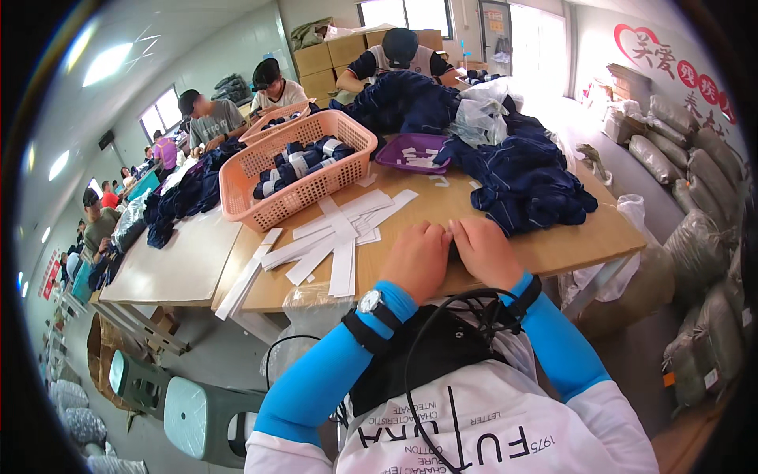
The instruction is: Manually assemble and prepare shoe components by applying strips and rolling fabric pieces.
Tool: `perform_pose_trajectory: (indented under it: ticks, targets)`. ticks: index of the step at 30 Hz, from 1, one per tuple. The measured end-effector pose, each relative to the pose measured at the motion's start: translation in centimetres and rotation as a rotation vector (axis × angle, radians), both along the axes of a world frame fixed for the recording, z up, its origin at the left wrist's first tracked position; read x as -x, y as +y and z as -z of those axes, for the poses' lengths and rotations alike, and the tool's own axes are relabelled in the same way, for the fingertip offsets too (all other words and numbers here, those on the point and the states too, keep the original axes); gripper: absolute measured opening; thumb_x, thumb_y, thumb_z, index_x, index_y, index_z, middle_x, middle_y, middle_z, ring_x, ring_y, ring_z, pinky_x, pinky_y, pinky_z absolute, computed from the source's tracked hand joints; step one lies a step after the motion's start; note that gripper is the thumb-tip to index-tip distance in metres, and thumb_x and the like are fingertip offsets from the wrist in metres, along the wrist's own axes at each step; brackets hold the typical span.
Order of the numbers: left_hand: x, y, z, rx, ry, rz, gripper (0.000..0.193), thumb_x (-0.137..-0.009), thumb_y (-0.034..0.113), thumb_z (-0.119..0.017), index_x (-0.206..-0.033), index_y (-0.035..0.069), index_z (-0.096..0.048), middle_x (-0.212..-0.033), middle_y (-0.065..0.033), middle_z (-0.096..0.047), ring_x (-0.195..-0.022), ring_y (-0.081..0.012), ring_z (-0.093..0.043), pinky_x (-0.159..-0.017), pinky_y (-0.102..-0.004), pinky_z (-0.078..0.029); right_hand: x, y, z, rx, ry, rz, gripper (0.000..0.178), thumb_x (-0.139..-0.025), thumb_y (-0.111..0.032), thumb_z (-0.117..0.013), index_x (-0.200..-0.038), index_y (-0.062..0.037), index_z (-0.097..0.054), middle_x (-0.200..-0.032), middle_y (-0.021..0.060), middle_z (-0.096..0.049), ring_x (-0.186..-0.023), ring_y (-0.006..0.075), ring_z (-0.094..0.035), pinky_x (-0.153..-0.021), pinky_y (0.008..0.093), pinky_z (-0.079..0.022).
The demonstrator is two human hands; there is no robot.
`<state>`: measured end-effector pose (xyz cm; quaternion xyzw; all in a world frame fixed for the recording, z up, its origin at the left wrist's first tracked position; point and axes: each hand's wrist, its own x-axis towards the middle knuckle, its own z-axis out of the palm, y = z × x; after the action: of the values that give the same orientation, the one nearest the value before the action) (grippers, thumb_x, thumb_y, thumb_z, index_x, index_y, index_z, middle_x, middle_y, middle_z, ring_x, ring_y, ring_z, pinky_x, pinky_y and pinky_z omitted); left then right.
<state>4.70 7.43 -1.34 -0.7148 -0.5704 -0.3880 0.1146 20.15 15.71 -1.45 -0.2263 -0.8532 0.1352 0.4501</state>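
Observation:
My left hand [416,259] and my right hand [487,251] meet over the table's front edge, knuckles up and fingers curled down. Their thumbs and forefingers nearly touch. A dark bit shows in the gap between them, but I cannot make out what it is. Just left of the hands lies a loose heap of white paper strips [344,241], some crossing each other. Beyond it stands a peach plastic basket [237,192] with several rolled navy bundles [298,162] banded in white. Navy garments [529,186] are piled at the right, past my right hand.
A purple tray [384,156] holds small white pieces behind the strips. Clear plastic bags [480,118] lie on the garments. Co-workers sit along the far side, one in a dark cap [400,47]. Green stools [193,419] stand lower left; stuffed sacks [703,253] line the right wall.

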Motion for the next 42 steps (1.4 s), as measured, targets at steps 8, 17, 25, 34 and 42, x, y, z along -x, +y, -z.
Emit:
perform_pose_trajectory:
  ticks: [8,17,25,34,42]
  targets:
    - [0.8,2.1,0.1,0.043,-0.059,-0.02,0.033,-0.106,0.017,-0.055,-0.084,-0.002,-0.068,-0.088,-0.0239,-0.067,-0.084,-0.0451,-0.066,-0.08,-0.0542,-0.054,0.9,-0.4,-0.4,-0.042,0.023,0.115,0.034,-0.108,-0.024,-0.054,-0.087,0.0004,-0.065,-0.082,0.0261,-0.067,-0.079,0.0487,-0.064,-0.07,0.0593,-0.048]
    - [-0.4,0.4,-0.3,-0.105,0.372,-0.072,0.015,-0.093,0.012,-0.06,-0.089,0.001,-0.07,-0.096,-0.0136,-0.069,-0.097,-0.0357,-0.063,-0.089,-0.049,-0.051,0.9,-0.4,-0.1,-0.076,-0.129,0.217,0.03,-0.108,-0.024,-0.055,-0.088,-0.003,-0.062,-0.08,0.0247,-0.068,-0.076,0.0487,-0.065,-0.066,0.0606,-0.049]
    - [0.0,-0.7,-0.2,-0.048,0.319,0.015,0.037,-0.087,0.02,-0.072,-0.112,-0.005,-0.065,-0.1,-0.015,-0.067,-0.1,-0.0342,-0.061,-0.092,-0.0456,-0.048,1.1,-0.4,-0.8,-0.001,-0.087,0.201,0.029,-0.108,-0.027,-0.056,-0.093,-0.0029,-0.063,-0.083,0.0247,-0.07,-0.078,0.0473,-0.067,-0.068,0.0586,-0.05]
    - [-0.7,-2.0,-2.0,0.252,0.264,0.039,0.046,-0.093,0.034,-0.08,-0.11,-0.002,-0.057,-0.1,-0.021,-0.067,-0.094,-0.0415,-0.068,-0.084,-0.0505,-0.054,-0.7,-0.4,-0.5,0.357,0.147,-0.025,0.04,-0.111,-0.037,-0.06,-0.106,0.0028,-0.067,-0.084,0.0176,-0.067,-0.08,0.0293,-0.065,-0.075,0.0414,-0.052]
    - [-0.3,-6.6,-5.9,0.113,-0.016,0.074,0.053,-0.088,0.026,-0.086,-0.127,0.003,-0.06,-0.103,-0.0205,-0.072,-0.097,-0.0443,-0.07,-0.082,-0.0504,-0.056,-5.1,-2.9,-7.2,0.628,0.063,-0.527,0.05,-0.108,-0.044,-0.066,-0.125,0.0031,-0.064,-0.096,0.0075,-0.067,-0.084,0.0149,-0.061,-0.077,0.0321,-0.051]
